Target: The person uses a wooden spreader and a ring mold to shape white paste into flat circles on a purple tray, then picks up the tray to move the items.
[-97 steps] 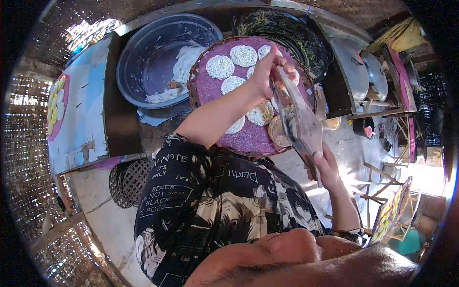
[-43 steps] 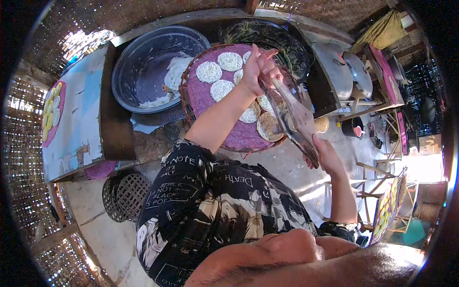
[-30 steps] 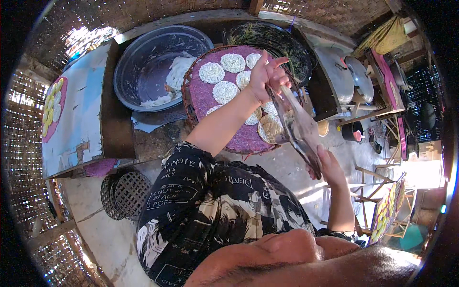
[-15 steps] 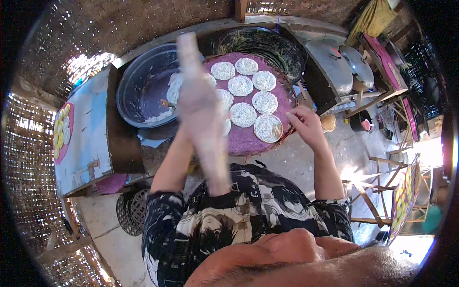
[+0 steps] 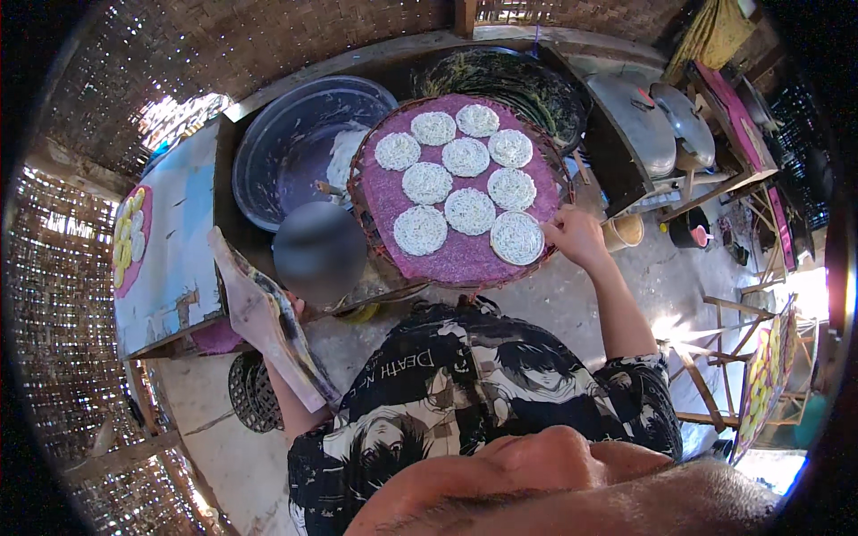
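1. The right hand [image 5: 576,237] rests on the tray [image 5: 375,152] rim at about 4 o'clock, fingers curled narrow beside the nearest noodle disc [image 5: 517,238]; whether it pinches the disc I cannot tell.
2. The left hand [image 5: 290,308] is mostly hidden at 8 o'clock of the tray, closed on a flat, long sheet [image 5: 264,326], pale pink with a patterned face, which is tilted down toward the floor.
3. The tray is round, woven at the rim and lined purple, and sits at the middle top of the view. Nine white noodle discs lie on it in rows, apart from each other.
4. A grey basin [image 5: 286,152] stands at 9 o'clock of the tray, touching it, with white noodle mass inside near the tray side.
5. A dark woven basket [image 5: 527,76] lies at 1 o'clock, partly under the tray.
6. Two metal lids [image 5: 661,121] sit at 3 o'clock on a wooden stand.
7. A small tan cup [image 5: 623,232] stands just beside the right hand.
8. A blue-painted table [image 5: 174,259] at the far left carries a pink tray of yellow pieces [image 5: 128,234].
9. The floor [image 5: 572,304] is bare grey concrete; a black mesh basket [image 5: 250,393] lies on it at 7 o'clock. Woven bamboo walls [image 5: 250,45] ring the room.
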Tool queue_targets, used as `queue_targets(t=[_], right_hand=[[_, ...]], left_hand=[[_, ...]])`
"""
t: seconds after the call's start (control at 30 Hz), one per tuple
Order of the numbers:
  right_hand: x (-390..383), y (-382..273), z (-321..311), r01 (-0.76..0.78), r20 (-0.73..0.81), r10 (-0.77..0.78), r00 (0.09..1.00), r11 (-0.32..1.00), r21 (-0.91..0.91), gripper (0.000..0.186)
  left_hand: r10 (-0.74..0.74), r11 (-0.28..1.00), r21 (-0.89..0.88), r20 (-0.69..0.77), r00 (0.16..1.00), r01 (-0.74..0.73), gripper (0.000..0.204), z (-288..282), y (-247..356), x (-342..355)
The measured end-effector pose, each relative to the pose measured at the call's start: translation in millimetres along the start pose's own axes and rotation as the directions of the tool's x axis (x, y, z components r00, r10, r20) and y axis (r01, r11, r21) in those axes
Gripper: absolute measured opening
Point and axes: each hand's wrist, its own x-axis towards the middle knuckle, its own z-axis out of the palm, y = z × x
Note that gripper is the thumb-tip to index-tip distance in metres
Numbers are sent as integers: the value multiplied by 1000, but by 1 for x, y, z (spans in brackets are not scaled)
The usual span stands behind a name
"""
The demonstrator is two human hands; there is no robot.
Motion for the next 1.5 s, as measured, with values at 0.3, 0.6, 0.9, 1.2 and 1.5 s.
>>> queue_targets(t=[0.3,0.6,0.9,1.2,1.5], right_hand=[[4,-2,3,261,-106,-287,952,944,-203,15],[3,-7,-13,261,-125,-284,951,949,-177,16],[-27,44,-59,21,-354,35,935,988,154,23],[-49,126,96,-341,149,343,928,939,-34,29],[-23,63,261,26,311,-88,946,980,198,33]], left_hand=[[-118,988,112,146,982,102,28,7,-4,14],[-56,998,32,129,990,52,21,23,-17,18],[114,664,742,-227,967,96,20,104,-33,-1],[-114,-435,862,-338,934,259,43,13,-59,44],[127,-415,831,-351,928,371,46,25,-80,98]])
